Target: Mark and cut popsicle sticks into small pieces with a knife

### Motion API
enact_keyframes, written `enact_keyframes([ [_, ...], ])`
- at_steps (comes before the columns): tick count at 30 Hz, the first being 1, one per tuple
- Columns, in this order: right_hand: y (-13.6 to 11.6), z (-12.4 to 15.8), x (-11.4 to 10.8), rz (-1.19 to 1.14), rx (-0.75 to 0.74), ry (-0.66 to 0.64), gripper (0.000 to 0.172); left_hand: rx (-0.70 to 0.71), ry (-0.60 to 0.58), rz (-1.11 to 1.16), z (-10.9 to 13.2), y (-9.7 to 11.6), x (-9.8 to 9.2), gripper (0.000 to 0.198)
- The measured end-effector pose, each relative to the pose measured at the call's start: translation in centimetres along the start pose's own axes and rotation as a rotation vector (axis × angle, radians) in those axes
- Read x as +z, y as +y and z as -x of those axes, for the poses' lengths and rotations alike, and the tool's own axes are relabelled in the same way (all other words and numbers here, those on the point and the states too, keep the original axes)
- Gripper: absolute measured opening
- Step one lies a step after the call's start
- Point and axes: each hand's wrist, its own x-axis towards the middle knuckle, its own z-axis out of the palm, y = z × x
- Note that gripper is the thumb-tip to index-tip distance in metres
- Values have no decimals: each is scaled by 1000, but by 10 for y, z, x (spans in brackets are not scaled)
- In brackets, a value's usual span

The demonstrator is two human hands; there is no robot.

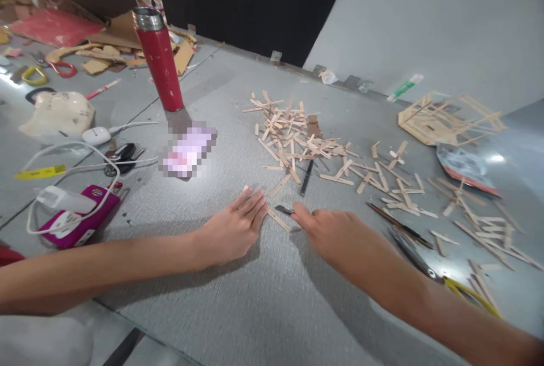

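Note:
My left hand (233,227) lies low over the table with its fingers stretched forward and close together, pressing on a popsicle stick (278,220). The near part of that stick comes out from under the fingertips and slants toward my right hand. My right hand (323,230) is closed around a craft knife (284,209); its dark blade points left, just above the stick, and the handle is hidden in the fist. I cannot tell whether the blade touches the wood. Ahead of both hands lies a heap of popsicle stick pieces (293,133), with a narrow black strip (306,178) beside it.
A red bottle (161,66), a blurred phone (189,150) and a magenta box with a cable (80,216) stand or lie left. At right are a stick frame (446,119), scissors (425,267), a dark pen-like tool (399,224) and glued stick pieces (454,199). Cardboard scraps (106,54) lie far left.

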Motion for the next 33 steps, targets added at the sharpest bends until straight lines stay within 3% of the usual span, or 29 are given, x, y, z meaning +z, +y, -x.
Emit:
enact_keyframes([
  [6,-5,-10,23,-102,38,-2,28,9,10,-51,0,0,-2,49],
  [17,-7,-10,13,-119,41,-48,28,2,-18,-34,-1,1,-2,48],
  [26,-3,-11,37,-171,-18,58,28,14,-6,-88,0,0,-2,48],
  [33,-7,-13,38,-225,48,6,28,19,29,-100,0,0,-1,48],
])
